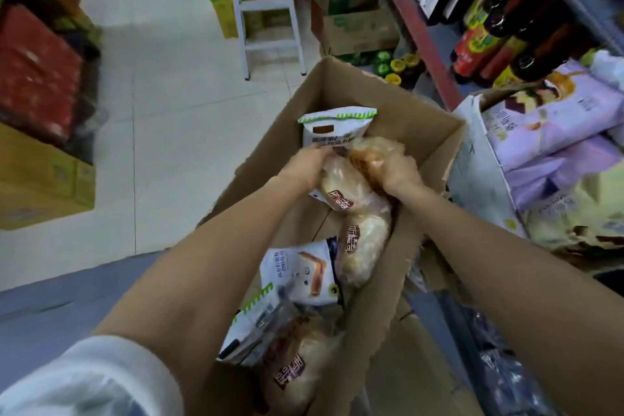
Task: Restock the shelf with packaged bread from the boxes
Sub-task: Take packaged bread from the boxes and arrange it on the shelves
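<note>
Sleeve [84, 378] is filling the near-left corner, both forearms reaching into the open cardboard box [398, 105]. Left hand [305, 167] is curling over the top edge of a clear-wrapped bread pack [344, 186] mid-box; can't tell how firm that pinch is, frame is blurring. Right hand [396, 174], just right of it, is gripping a crumpled clear pack [368, 152], fingers wrapped round it. White-and-green pack [332, 127] is standing at the box's far end; more packs are lying at its near end. Step looks like pick-out. Next move probably needs a lift clear of the box wall, then a swing right to the shelf [425, 40], where purple bread packs [553, 118] are stacking. Box bottom and the shelf slot right of the box are hidden or cut off.
</note>
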The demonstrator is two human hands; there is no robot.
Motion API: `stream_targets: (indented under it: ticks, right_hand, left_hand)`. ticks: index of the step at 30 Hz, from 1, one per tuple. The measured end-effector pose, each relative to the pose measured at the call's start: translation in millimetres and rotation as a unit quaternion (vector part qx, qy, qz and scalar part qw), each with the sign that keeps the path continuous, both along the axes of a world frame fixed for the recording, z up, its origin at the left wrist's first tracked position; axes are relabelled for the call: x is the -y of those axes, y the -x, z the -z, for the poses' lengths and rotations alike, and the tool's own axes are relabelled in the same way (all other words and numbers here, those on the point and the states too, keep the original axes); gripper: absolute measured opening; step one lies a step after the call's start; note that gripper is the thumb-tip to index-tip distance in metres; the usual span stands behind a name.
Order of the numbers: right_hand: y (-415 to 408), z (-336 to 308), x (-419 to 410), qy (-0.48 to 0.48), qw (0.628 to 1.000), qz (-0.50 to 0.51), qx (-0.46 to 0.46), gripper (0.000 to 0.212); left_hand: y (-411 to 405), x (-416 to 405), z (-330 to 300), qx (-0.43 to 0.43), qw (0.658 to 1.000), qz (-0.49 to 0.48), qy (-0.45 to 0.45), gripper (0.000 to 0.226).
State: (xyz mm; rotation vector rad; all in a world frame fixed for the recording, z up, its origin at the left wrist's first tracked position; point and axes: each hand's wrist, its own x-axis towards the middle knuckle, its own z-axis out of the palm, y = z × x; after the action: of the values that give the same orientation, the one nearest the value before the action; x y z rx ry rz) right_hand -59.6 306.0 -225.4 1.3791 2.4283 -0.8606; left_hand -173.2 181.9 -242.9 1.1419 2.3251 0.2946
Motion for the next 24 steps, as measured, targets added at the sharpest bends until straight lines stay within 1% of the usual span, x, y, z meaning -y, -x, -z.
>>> stream_targets:
  ticks: [1, 3, 5, 7, 9, 13, 15, 17, 19, 21, 22, 24]
  right_hand:
    - [1, 1, -3, -0.014, 1.000, -0.001, 0.001, 0.046]
    - [5, -3, -7, -0.038, 0.999, -0.011, -0.011, 0.037]
    - [8, -9, -8, -0.068, 0.997, -0.019, -0.020, 0.029]
    - [5, -19, -8, -0.099, 0.994, -0.016, -0.044, 0.026]
    - [-2, -36, -11, -0.101, 0.989, -0.027, -0.107, 0.022]
    - [-23, -91, -8, -0.068, 0.965, -0.111, -0.228, 0.012]
    - [-35, -121, -2, -0.073, 0.949, -0.152, -0.267, 0.009]
    - [-46, -148, 4, -0.083, 0.936, -0.175, -0.292, 0.005]
    - [-61, -174, 12, -0.086, 0.927, -0.156, -0.330, 0.007]
    - [-82, -199, 21, -0.082, 0.919, -0.115, -0.368, 0.007]
    - [-96, -212, 27, -0.089, 0.913, -0.101, -0.386, 0.008]
    - [-128, -236, 41, -0.111, 0.900, -0.083, -0.412, 0.010]
  left_hand:
    - [-1, -3, 3, -0.014, 1.000, -0.022, -0.009, 0.037]
    - [-5, -8, -2, -0.062, 0.997, -0.033, 0.006, 0.023]
    - [-7, -8, -16, -0.112, 0.993, -0.025, -0.002, 0.017]
    - [-10, -5, -31, -0.134, 0.991, -0.003, -0.026, 0.015]
    - [-14, -1, -53, -0.137, 0.990, 0.027, -0.035, 0.018]
    - [-27, 2, -111, -0.141, 0.984, 0.092, -0.052, 0.025]
    - [-38, 3, -141, -0.139, 0.978, 0.128, -0.090, 0.022]
    - [-53, 7, -170, -0.131, 0.974, 0.151, -0.109, 0.016]
    - [-71, 12, -202, -0.115, 0.973, 0.154, -0.126, 0.018]
    - [-89, 18, -231, -0.094, 0.977, 0.117, -0.154, 0.017]
    - [-100, 20, -245, -0.100, 0.975, 0.107, -0.169, 0.015]
    - [-125, 25, -270, -0.116, 0.968, 0.106, -0.197, 0.019]
